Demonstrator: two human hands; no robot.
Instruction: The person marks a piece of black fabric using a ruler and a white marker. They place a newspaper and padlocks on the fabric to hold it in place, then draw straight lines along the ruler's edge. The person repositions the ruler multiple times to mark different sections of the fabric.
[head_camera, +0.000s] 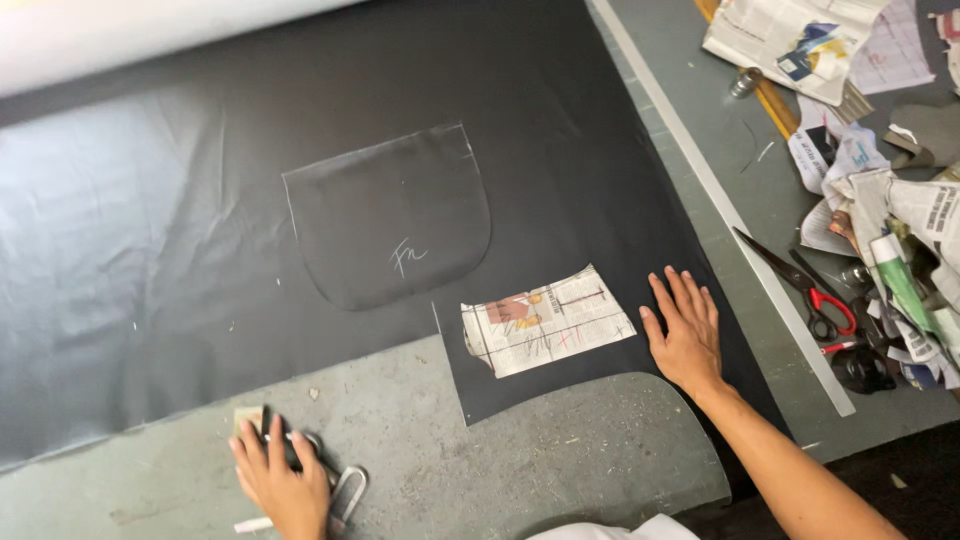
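Observation:
A large sheet of black material (250, 200) covers most of the grey table (400, 430). On it lies a cut-out black piece with rounded lower corners (395, 220), marked with chalk. A newspaper pattern piece (545, 320) rests on a tab of the black sheet near the front edge. My right hand (685, 330) lies flat, fingers spread, on the black sheet just right of the newspaper piece. My left hand (280, 480) rests on the table at the bottom left over large metal shears (345, 495), next to a small pale block (248, 418).
A long metal ruler (720, 200) runs diagonally along the sheet's right edge. Red-handled scissors (810, 290), crumpled newspapers (900, 220), a tube and other clutter fill the right side. A white roll (120, 35) lies at the top left.

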